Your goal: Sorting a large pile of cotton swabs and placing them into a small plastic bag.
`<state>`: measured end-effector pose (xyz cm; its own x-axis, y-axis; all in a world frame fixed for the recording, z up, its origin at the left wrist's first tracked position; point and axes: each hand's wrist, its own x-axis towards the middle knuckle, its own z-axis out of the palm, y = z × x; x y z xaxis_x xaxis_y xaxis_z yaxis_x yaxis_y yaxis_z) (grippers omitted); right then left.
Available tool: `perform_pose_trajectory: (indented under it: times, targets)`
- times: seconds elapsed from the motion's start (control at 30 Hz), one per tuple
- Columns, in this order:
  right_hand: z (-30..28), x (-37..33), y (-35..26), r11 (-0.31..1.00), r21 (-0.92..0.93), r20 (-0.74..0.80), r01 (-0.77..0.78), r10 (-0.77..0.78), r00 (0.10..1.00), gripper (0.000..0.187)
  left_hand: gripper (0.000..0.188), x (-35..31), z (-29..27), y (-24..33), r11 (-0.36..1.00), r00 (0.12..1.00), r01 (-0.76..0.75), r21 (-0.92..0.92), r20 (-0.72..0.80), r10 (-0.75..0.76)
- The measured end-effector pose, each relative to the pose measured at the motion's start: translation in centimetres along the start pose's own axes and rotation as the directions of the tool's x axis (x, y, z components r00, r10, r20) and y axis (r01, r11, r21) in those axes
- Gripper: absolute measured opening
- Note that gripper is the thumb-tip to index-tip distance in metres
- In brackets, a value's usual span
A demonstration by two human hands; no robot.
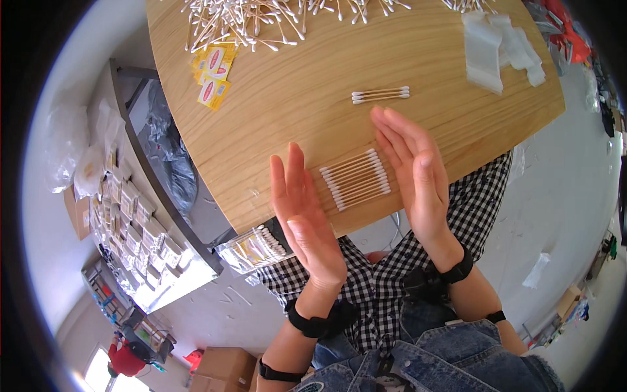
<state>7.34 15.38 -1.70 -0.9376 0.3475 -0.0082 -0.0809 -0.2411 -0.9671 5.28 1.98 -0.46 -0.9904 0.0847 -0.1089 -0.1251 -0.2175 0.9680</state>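
A flat row of several cotton swabs [356, 178] lies side by side near the front edge of the wooden table [281, 98]. My left hand [302, 212] is held upright just left of the row, fingers stretched out, nothing in it. On the other side my right hand [418, 170] stands the same way, fingers straight and holding nothing; a small gap seems to part it from the swab ends. Beyond its fingertips lie a few more swabs [381, 95] in a small group.
A big loose heap of swabs [248, 23] covers the far edge. Yellow printed cards [214, 75] lie at the far left, clear plastic bags [484, 52] at the far right. Packed swabs [255, 248] sit beside the near left edge. Another table with many packs [140, 222] stands left.
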Motion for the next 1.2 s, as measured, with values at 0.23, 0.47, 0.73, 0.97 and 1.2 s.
perform_pose_trajectory:
  times: [0.23, 0.47, 0.73, 0.97, 1.2]
  targets:
    - [0.2, -0.2, -0.3, 1.0, -0.019, 0.059, -0.02, 0.021, 0.998, 0.063, 0.081, -0.7, 0.8, 0.1, 1.0, 0.999, 0.022, -0.014, 0.044, -0.021]
    - [2.5, 1.9, 0.1, 0.268, -0.918, 0.248, 0.292, -0.186, 0.951, 0.048, 0.08, -0.7, 0.3, -0.5, 0.998, 0.998, -0.06, -0.023, 0.005, 0.06]
    - [3.5, 2.1, 1.8, 0.081, -0.925, 0.353, 0.371, -0.183, 0.918, 0.055, 0.072, -1.2, 2.0, -1.3, 0.992, 0.995, -0.099, -0.08, -0.034, 0.096]
    - [3.3, 2.2, 1.8, -0.019, -0.909, 0.414, 0.416, -0.156, 0.897, 0.054, 0.057, -0.2, -4.3, 2.8, 0.985, 0.966, -0.163, 0.049, -0.196, 0.169]
    - [4.9, 1.5, 2.4, 0.087, -0.89, 0.434, 0.447, -0.136, 0.891, 0.057, 0.029, 0.2, -16.2, 3.3, 0.526, 0.971, 0.146, 0.838, -0.224, 0.089]
